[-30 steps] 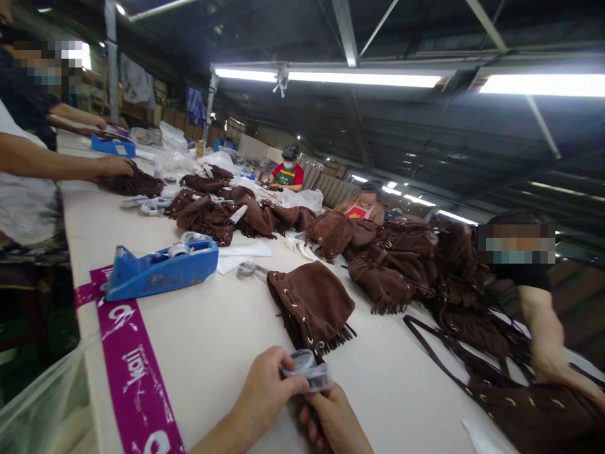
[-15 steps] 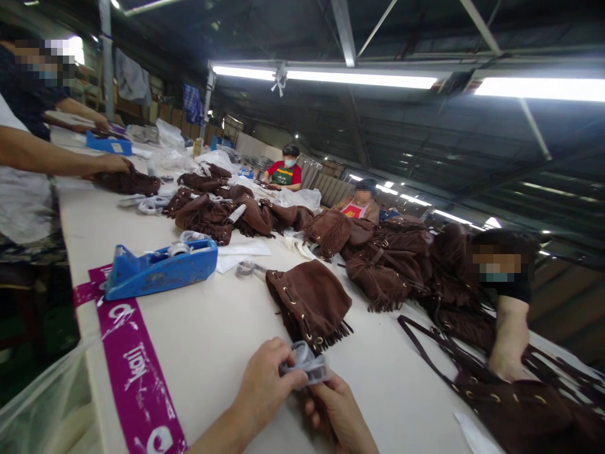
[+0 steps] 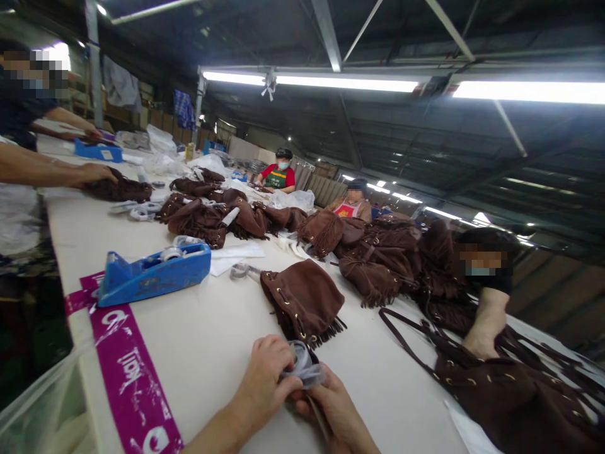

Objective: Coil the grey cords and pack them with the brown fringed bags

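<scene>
My left hand (image 3: 262,381) and my right hand (image 3: 335,407) meet at the table's near edge, both pinched on a small crumpled grey plastic wrap (image 3: 302,366) held between the fingertips. A thin strap runs down under my right hand. Just beyond the wrap lies a brown suede fringed bag (image 3: 305,301) with gold eyelets, flat on the white table (image 3: 208,340).
A blue tape dispenser (image 3: 154,274) sits to the left by a purple printed strip (image 3: 125,372). Piles of brown fringed bags (image 3: 382,258) run down the table. A co-worker's hand (image 3: 477,343) rests on a bag at right; other people's arms (image 3: 51,170) work at far left.
The view has shifted slightly left and down. My hands have drawn closer together around the wrap. The co-worker at right has leaned in and lowered the arm onto the bag.
</scene>
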Demonstrator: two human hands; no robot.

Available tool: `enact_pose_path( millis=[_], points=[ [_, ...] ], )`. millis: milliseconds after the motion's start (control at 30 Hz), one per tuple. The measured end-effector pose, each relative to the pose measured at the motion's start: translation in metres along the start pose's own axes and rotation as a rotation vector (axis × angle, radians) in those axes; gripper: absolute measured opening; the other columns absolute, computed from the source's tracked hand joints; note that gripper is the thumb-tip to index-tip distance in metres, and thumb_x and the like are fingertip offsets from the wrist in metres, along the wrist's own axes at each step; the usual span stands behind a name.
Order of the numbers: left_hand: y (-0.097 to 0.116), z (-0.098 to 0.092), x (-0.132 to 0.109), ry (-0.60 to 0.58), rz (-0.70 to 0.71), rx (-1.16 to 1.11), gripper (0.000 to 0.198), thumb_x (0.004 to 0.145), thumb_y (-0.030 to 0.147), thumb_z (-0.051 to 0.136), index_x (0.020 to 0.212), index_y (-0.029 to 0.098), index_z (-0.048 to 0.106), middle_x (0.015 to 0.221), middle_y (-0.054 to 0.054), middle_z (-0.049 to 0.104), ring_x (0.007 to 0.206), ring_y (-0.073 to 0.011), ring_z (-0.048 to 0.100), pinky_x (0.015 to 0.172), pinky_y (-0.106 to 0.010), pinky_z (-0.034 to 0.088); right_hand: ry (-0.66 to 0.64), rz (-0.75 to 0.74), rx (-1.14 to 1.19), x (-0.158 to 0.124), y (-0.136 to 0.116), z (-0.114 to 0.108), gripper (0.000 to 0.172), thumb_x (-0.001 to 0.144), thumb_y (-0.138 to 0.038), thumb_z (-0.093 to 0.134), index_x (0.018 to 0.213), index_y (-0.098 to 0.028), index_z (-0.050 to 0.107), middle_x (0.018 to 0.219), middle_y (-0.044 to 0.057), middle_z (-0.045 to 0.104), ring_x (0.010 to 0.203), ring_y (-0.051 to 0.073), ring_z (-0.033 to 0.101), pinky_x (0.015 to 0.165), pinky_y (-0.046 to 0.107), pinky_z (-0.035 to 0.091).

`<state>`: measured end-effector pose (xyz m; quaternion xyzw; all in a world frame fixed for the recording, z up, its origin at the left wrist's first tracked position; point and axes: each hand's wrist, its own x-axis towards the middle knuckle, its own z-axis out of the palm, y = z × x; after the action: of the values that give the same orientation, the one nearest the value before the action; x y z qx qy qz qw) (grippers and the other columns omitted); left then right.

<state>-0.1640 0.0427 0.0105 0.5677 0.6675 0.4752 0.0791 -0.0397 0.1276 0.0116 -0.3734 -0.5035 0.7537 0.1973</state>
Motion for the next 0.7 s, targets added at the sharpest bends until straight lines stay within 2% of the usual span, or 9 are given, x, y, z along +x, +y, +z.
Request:
enact_pose_path(
  millis=[133, 433, 533, 633, 700],
  points=[
    [-0.005, 0.003, 0.001, 0.013, 0.035, -0.023, 0.019, 0.071, 0.016, 0.065, 0.068, 0.019, 0.047, 0.08, -0.001, 0.059, 0.088, -0.0214, 0.051, 0.082, -0.036, 0.032, 0.047, -0.026, -0.074, 0.0, -0.001, 0.003, 0.034, 0.056, -0.024, 0.078, 0.081, -0.014, 0.059, 0.063, 0.0, 0.065, 0.053, 0.008, 0.057, 0.044, 0.014, 0.044],
    [0.0, 0.001, 0.0, 0.024, 0.062, 0.003, 0.018, 0.075, 0.019, 0.063, 0.069, 0.019, 0.046, 0.077, -0.001, 0.054, 0.083, -0.0207, 0.05, 0.081, -0.037, 0.032, 0.122, -0.144, -0.003, 0.006, 0.006, 0.008, 0.024, 0.055, -0.015, 0.065, 0.076, -0.017, 0.054, 0.053, -0.004, 0.06, 0.045, 0.008, 0.051, 0.037, 0.013, 0.035],
    [0.001, 0.001, 0.0, 0.014, 0.052, 0.03, 0.017, 0.076, 0.019, 0.061, 0.069, 0.019, 0.045, 0.076, -0.001, 0.055, 0.082, -0.0208, 0.049, 0.082, -0.038, 0.032, 0.036, -0.143, 0.048, 0.001, 0.001, 0.007, 0.026, 0.057, -0.017, 0.068, 0.081, -0.015, 0.056, 0.055, -0.003, 0.061, 0.047, 0.008, 0.052, 0.04, 0.014, 0.039],
    [-0.002, -0.002, 0.001, 0.0, 0.046, 0.068, 0.017, 0.076, 0.019, 0.061, 0.069, 0.019, 0.045, 0.076, -0.001, 0.055, 0.083, -0.0211, 0.049, 0.084, -0.039, 0.032, -0.103, -0.052, 0.122, -0.006, -0.003, 0.0, 0.035, 0.058, -0.017, 0.074, 0.089, -0.015, 0.058, 0.071, 0.0, 0.066, 0.058, 0.009, 0.059, 0.055, 0.017, 0.05],
    [-0.004, -0.006, 0.002, -0.015, 0.054, 0.091, 0.017, 0.075, 0.018, 0.062, 0.069, 0.019, 0.046, 0.076, 0.0, 0.055, 0.084, -0.0212, 0.048, 0.085, -0.04, 0.031, -0.124, -0.018, 0.128, -0.008, -0.003, -0.006, 0.041, 0.057, -0.016, 0.079, 0.092, -0.016, 0.057, 0.08, 0.001, 0.068, 0.068, 0.011, 0.063, 0.065, 0.02, 0.053]
  ],
)
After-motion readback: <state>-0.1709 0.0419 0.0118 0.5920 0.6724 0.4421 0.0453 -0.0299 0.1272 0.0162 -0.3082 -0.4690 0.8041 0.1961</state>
